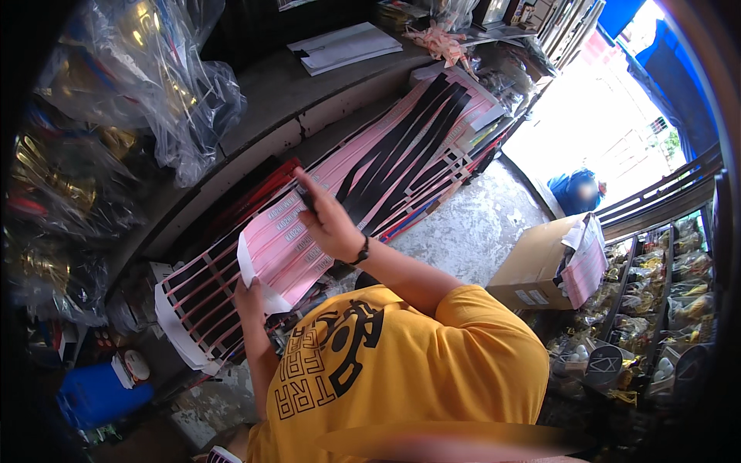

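- The right hand (pixel 330 224), near the centre of the frame, is clenched on a dark pen (pixel 306 199), its tip on the pink strips (pixel 297 243).
- The left hand (pixel 248 297), lower left of centre, grasps the white edge of those strips.
- More pink and black bands (pixel 409 147) run toward the upper right along the shelf (pixel 270 100).
- Plastic bags (pixel 147 85) hang upper left.
- A cardboard box (pixel 536 266) sits at right.

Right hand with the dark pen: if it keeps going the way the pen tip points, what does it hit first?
Most likely the pink strip under the right hand. The pen points down and left onto the spread of pink and black strips, and looks almost touching, though depth is unclear.
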Motion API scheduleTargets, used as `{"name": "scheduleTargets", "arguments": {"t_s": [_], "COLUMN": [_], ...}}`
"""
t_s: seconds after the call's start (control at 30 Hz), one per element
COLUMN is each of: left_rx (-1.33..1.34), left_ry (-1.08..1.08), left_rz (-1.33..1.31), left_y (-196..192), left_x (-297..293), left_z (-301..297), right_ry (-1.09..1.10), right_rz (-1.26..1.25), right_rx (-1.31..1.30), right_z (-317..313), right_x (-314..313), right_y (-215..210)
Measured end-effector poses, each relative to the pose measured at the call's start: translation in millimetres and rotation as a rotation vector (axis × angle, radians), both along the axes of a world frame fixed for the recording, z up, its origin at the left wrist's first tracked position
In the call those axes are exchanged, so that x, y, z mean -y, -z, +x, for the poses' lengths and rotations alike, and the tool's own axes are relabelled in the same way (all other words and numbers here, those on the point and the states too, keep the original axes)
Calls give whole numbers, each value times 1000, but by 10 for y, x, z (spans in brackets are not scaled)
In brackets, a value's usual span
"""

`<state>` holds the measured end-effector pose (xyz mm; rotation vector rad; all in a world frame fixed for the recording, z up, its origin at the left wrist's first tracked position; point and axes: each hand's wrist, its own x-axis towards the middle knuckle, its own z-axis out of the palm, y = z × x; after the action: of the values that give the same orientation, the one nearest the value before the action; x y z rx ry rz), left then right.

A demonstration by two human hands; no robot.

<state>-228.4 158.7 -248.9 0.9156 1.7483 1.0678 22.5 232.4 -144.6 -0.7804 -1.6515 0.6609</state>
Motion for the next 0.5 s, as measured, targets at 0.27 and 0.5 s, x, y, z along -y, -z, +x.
{"name": "scheduleTargets", "arguments": {"t_s": [0.27,0.5], "left_rx": [52,39], "left_ry": [-87,-164], "left_rz": [40,100], "left_y": [149,-257], "left_x": [200,415], "left_z": [-546,-914], "right_ry": [633,1125], "right_rz": [178,258], "right_rx": [136,-255], "right_z": [1471,3159], "right_x": [316,1601], "right_y": [-295,-797]}}
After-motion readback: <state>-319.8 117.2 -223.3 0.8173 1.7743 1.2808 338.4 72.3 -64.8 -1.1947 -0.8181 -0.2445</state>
